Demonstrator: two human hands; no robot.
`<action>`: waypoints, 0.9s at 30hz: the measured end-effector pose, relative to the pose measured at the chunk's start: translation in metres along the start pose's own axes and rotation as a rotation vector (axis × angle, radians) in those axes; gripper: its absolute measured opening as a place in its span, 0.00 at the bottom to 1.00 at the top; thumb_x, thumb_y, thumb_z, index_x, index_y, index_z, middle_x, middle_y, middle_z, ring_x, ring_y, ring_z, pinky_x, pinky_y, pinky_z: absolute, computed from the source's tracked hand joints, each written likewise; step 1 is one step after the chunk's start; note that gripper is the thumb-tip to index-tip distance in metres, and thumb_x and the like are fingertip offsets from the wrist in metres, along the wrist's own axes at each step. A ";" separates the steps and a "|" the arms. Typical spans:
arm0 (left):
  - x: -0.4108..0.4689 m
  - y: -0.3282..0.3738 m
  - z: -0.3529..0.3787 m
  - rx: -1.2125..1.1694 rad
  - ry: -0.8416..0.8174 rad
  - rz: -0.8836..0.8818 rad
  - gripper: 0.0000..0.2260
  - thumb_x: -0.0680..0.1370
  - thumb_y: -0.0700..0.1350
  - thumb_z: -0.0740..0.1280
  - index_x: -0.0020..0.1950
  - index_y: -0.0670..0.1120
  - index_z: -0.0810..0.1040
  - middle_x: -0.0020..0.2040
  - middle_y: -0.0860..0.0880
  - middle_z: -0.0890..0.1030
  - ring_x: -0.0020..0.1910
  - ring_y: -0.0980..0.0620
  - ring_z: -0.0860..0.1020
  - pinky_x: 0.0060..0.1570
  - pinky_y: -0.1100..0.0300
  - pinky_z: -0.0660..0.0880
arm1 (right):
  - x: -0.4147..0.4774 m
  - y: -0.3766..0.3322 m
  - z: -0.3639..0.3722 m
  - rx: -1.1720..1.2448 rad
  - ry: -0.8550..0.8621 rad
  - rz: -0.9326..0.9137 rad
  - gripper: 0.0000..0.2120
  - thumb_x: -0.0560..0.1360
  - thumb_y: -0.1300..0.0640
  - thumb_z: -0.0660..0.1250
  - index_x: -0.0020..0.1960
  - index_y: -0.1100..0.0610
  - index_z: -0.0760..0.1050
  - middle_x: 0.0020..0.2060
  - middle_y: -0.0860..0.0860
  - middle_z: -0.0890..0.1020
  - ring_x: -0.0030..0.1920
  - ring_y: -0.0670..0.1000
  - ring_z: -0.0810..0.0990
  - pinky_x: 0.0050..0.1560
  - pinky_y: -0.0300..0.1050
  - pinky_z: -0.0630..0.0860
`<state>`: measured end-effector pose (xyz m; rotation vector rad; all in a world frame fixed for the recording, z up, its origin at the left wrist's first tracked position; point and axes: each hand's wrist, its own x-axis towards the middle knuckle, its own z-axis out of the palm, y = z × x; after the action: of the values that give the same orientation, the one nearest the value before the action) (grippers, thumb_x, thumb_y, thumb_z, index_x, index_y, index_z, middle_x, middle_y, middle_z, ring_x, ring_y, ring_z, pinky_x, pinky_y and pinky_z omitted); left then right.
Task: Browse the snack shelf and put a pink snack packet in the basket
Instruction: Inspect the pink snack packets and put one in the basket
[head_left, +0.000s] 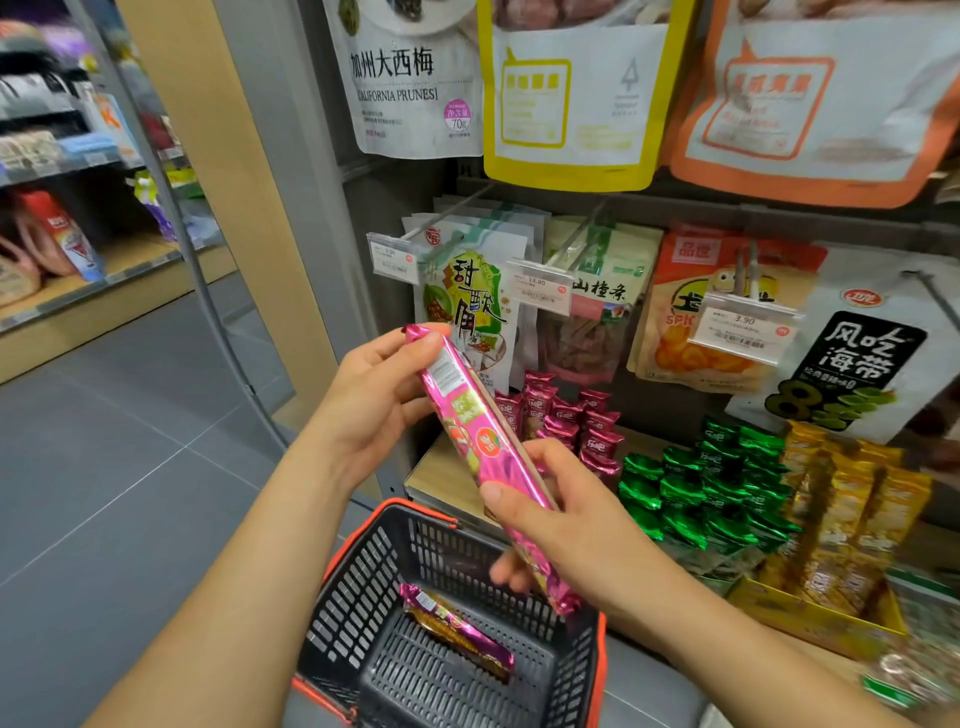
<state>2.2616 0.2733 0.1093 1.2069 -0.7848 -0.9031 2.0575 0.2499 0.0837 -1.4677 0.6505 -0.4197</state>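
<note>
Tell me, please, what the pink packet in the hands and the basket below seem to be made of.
The pink packet looks like glossy metallised plastic film: bright crinkled highlights, crimped ends. The basket seems rigid moulded plastic, matte dark grey with an orange rim: its walls form a regular slotted grid.

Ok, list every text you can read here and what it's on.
"CALIFORNIA PRUNES", "70g": white pouch
"山楂条": green pouch
"13.80": middle price tag
"3.90": right price tag
"风吃海带": black-labelled pouch
Held pink snack packet: print too blurred to read.
</note>
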 end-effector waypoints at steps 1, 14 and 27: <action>0.001 0.000 0.001 -0.039 0.025 -0.007 0.11 0.70 0.52 0.71 0.49 0.50 0.85 0.39 0.51 0.83 0.39 0.55 0.81 0.38 0.63 0.79 | -0.001 -0.002 0.000 0.060 -0.046 0.020 0.14 0.75 0.52 0.71 0.57 0.49 0.70 0.42 0.53 0.83 0.28 0.54 0.81 0.28 0.44 0.78; 0.016 -0.012 -0.005 -0.277 0.438 -0.088 0.13 0.82 0.49 0.61 0.51 0.44 0.82 0.41 0.49 0.81 0.40 0.55 0.79 0.43 0.59 0.78 | -0.007 -0.008 -0.006 0.033 0.033 -0.127 0.18 0.72 0.61 0.74 0.61 0.53 0.79 0.46 0.47 0.86 0.45 0.44 0.83 0.44 0.36 0.77; 0.011 -0.011 -0.015 0.093 0.158 -0.239 0.25 0.60 0.61 0.76 0.47 0.46 0.77 0.32 0.52 0.82 0.26 0.58 0.77 0.35 0.60 0.78 | -0.008 0.005 -0.011 -1.103 0.240 -0.727 0.29 0.64 0.67 0.76 0.63 0.53 0.74 0.60 0.50 0.76 0.53 0.54 0.78 0.49 0.52 0.80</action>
<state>2.2782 0.2687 0.0957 1.4570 -0.5688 -0.9595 2.0436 0.2465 0.0796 -2.7569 0.5231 -0.8813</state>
